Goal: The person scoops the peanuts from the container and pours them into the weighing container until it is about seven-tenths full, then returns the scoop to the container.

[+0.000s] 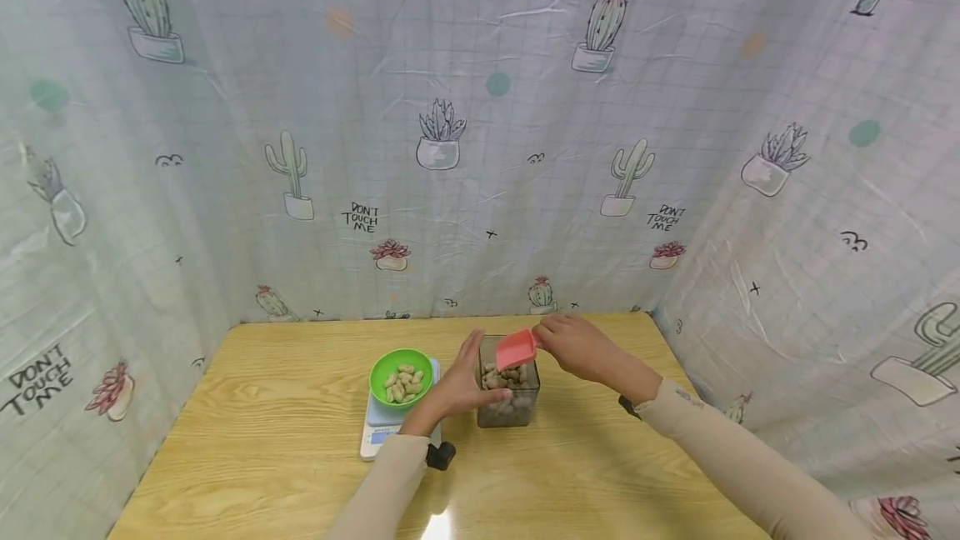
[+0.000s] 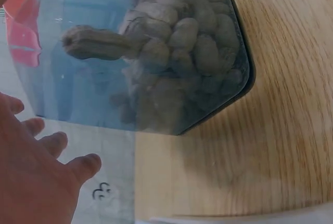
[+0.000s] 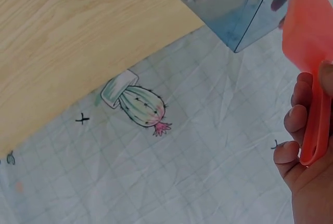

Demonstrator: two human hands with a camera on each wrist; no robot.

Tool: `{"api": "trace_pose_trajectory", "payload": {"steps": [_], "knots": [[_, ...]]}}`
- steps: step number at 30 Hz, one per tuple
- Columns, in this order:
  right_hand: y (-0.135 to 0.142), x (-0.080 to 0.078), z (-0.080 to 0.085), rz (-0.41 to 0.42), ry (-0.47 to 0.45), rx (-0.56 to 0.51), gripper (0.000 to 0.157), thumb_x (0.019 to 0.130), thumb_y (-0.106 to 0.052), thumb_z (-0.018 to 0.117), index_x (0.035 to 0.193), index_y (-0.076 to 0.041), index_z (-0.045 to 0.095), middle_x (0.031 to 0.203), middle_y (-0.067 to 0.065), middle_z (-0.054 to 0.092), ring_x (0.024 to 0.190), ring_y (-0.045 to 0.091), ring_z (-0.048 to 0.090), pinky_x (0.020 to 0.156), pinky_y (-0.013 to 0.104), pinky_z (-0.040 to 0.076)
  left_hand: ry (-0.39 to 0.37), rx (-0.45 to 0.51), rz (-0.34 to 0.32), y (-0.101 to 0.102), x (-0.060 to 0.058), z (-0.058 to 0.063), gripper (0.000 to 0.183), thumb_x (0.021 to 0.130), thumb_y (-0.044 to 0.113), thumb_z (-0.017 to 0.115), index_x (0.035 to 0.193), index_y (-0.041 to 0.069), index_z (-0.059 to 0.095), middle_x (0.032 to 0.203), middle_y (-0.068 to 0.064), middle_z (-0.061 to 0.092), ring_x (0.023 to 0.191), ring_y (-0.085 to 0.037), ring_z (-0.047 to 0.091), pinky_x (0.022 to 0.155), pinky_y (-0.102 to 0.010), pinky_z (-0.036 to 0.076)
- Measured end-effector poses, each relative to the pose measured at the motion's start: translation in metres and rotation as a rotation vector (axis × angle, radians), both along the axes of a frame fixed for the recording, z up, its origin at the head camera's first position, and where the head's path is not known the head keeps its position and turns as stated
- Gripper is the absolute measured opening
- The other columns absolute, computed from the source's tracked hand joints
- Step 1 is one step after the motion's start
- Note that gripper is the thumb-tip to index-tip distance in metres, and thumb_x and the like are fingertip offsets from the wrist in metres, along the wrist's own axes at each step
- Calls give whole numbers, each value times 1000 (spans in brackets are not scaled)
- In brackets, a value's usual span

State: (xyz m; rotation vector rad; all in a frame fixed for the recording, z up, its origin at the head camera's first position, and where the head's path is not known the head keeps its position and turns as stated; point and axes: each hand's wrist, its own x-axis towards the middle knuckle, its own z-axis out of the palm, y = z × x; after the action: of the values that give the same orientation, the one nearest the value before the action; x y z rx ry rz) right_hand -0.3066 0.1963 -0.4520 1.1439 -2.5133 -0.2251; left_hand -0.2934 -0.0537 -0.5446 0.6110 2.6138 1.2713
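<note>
My right hand [image 1: 573,347] grips the handle of a pink scoop [image 1: 516,349], thumb laid along it in the right wrist view. The scoop's pan is tilted over the mouth of a clear, smoky square container [image 1: 506,413]. Unshelled peanuts [image 2: 171,37] fill the container's lower part, and one peanut lies against its wall. To the container's left, my left hand [image 1: 459,383] spreads its fingers beside the wall, with the thumb reaching across the front near the rim. In the left wrist view the fingers [image 2: 54,143] look straight and spread.
Left of the container, a green bowl [image 1: 377,367] with peanuts stands on a white kitchen scale [image 1: 371,442]. The left forearm passes close by the scale's right side. A curtain printed with cacti [image 1: 480,215] hangs behind the wooden table [image 1: 285,407] and along both sides.
</note>
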Motion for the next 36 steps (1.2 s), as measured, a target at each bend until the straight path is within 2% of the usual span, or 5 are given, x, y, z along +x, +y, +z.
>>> {"api": "trace_pose_trajectory", "payload": {"steps": [9,18,27,33,36], "knots": [[-10,-6,-2,30,22,128,16,91,-22,60,106,-16,60,93,-3,63,89,15,62,79,35,50,-63,-2,39,3,-8,-6,119,67,64,72,150,29,-6,159,-4,0,140,-34,26,103,-52,38],[-19,-10,-1,24,46,259,23,88,-15,64,110,-15,61,99,-3,64,93,15,61,83,33,51,-91,26,58,5,-13,-7,121,65,57,77,151,26,-2,158,-4,4,140,-34,26,105,-53,36],[-31,-9,2,58,187,431,30,87,-25,66,115,-17,62,110,-3,64,100,13,60,87,30,50,-108,42,20,2,-15,-7,120,67,54,77,150,29,-5,159,-6,-1,142,-33,23,106,-51,36],[-42,-13,-16,6,163,547,35,87,-27,65,121,-19,61,114,-4,62,104,13,57,91,30,47,-107,59,6,1,-13,-4,118,68,52,78,150,30,-4,159,-5,-1,142,-33,22,106,-52,35],[-46,-20,-29,25,135,557,35,88,-27,64,122,-19,60,115,-4,62,103,14,57,91,31,46,-100,64,-3,3,-11,-5,117,69,52,77,150,29,-4,159,-6,0,142,-33,22,106,-52,35]]}}
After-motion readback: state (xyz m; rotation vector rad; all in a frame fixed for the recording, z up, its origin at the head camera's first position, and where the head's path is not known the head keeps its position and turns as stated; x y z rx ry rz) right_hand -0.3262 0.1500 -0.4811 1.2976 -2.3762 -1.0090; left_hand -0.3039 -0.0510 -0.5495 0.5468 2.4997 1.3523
